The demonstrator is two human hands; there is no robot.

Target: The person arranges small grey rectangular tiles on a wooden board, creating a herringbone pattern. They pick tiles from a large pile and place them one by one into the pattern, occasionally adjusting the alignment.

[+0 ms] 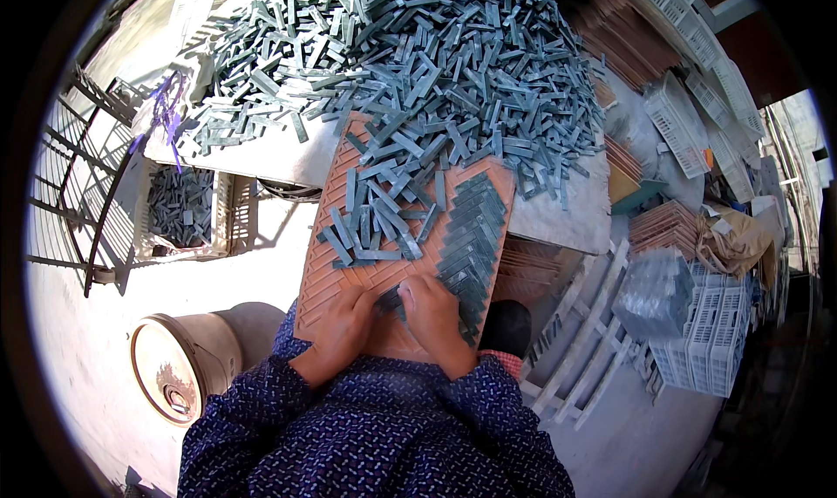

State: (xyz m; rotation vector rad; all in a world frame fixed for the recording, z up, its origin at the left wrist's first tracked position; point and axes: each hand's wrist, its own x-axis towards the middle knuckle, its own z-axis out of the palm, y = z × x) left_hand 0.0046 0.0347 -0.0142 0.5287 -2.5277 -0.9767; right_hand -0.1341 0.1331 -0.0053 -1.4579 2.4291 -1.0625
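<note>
A dark strip (pixel 388 303) lies low on the orange tray (pixel 349 278), slanting up rightward between the left hand (pixel 342 328) and the nearer right hand (pixel 432 312), its upper end by the right thumb, both hands' fingers curled narrow, whether gripping it I cannot tell.
</note>
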